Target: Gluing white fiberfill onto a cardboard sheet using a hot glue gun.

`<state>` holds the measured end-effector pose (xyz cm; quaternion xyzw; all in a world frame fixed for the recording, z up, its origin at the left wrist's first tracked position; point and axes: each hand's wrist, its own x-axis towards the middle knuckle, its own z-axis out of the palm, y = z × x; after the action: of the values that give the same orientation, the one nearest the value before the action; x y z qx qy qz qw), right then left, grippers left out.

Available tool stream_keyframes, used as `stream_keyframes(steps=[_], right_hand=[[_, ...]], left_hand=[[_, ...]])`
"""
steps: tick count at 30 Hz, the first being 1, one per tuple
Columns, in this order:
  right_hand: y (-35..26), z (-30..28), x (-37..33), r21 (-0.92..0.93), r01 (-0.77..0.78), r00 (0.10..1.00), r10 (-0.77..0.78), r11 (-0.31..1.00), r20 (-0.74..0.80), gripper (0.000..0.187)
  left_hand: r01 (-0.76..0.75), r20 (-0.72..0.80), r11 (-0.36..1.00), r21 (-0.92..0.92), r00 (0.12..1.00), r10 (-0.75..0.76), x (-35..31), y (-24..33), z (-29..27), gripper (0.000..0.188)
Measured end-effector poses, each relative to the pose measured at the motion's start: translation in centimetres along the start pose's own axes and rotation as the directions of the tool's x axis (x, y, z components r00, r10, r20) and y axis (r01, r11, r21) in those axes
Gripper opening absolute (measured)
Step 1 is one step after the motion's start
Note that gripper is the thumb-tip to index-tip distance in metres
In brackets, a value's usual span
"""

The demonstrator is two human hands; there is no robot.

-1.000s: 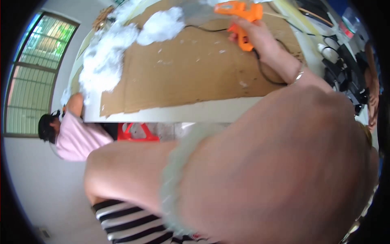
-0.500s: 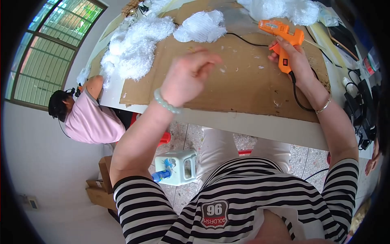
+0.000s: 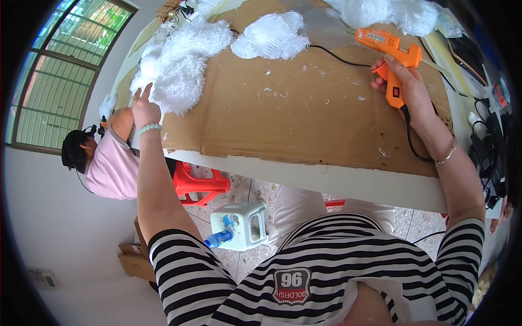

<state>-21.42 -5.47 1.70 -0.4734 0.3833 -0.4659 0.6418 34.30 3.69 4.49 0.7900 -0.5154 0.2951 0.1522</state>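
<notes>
In my right hand is an orange hot glue gun, its nozzle pointing left over the cardboard sheet. A pale glue stick sticks out of its back, and a black cord hangs from the handle. My left hand reaches out to the left edge of a heap of fluffy white shredded material. Its fingers are stretched and apart, with nothing visible between them; whether they touch the heap I cannot tell. Between the hands, farther back, lies a ribbed white piece with fluffy edges.
More white fluffy material lies at the far right. A black cord crosses the cardboard. Black devices and cables crowd the right edge. Another person in pink sits at the left. Below stand a red stool and a pale stool.
My left hand has swung from above the middle of the cardboard to the white heap on the left, its fingers spreading. The glue gun stays in my right hand, slightly farther right in view.
</notes>
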Motion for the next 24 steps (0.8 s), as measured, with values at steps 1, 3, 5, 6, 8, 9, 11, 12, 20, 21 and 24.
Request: stream_keyframes(steps=[1, 3, 5, 6, 8, 9, 11, 12, 20, 21, 24], right_hand=[[0.0, 0.1, 0.0, -0.002, -0.005, 1.0, 0.005, 1.0, 0.0, 0.028], [0.0, 0.0, 0.0, -0.005, -0.008, 1.0, 0.008, 1.0, 0.01, 0.027], [-0.1, -0.1, 0.1, -0.019, -0.002, 1.0, 0.002, 1.0, 0.012, 0.027], [-0.2, -0.2, -0.1, -0.03, 0.012, 1.0, -0.011, 0.999, 0.016, 0.027], [-0.2, -0.5, 0.3, -0.046, 0.008, 1.0, -0.007, 0.999, 0.023, 0.028], [-0.1, -0.5, 0.4, -0.058, 0.004, 0.999, -0.001, 0.998, 0.046, 0.028], [-0.1, -0.1, 0.5, -0.05, -0.003, 0.999, 0.005, 0.999, 0.046, 0.028], [-0.1, -0.1, 0.5, -0.046, -0.007, 0.998, 0.01, 0.999, 0.063, 0.029], [0.3, -0.7, 0.6, -0.067, 0.02, 0.999, -0.018, 0.998, 0.037, 0.032], [0.2, -0.8, 0.5, -0.086, 0.008, 0.999, -0.004, 0.996, 0.045, 0.032], [0.1, -0.6, 0.5, -0.089, 0.001, 0.997, 0.005, 0.996, 0.072, 0.034]], left_hand=[[-0.029, -0.009, 1.0, -0.009, 1.0, 0.029, -0.1, 0.4, 0.1, 0.053], [-0.068, 0.098, 0.988, 0.142, 0.994, 0.055, -0.3, 1.4, 0.0, 0.051], [-0.131, 0.207, 0.951, 0.279, 0.976, 0.073, -0.3, 3.0, -0.4, 0.049], [-0.146, 0.269, 0.935, 0.322, 0.962, 0.058, -0.2, 3.9, -0.7, 0.047], [-0.137, 0.285, 0.95, 0.281, 0.957, 0.054, 0.3, 3.8, -0.2, 0.043], [-0.152, 0.288, 0.949, 0.275, 0.955, 0.07, 0.9, 2.4, 0.0, 0.043], [-0.107, 0.141, 0.991, 0.079, 0.985, 0.095, 2.1, 0.8, 0.6, 0.039], [-0.075, 0.096, 0.994, 0.074, 0.993, 0.068, 2.6, 1.9, 0.3, 0.037], [-0.18, -0.076, 0.954, -0.239, 0.983, 0.166, 6.0, 16.7, -0.7, 0.031], [-0.153, 0.011, 0.953, -0.26, 0.987, 0.161, 5.9, 19.6, -0.8, 0.035], [-0.299, 0.028, 0.871, -0.39, 0.941, 0.336, 5.5, 24.1, -0.1, 0.043]])
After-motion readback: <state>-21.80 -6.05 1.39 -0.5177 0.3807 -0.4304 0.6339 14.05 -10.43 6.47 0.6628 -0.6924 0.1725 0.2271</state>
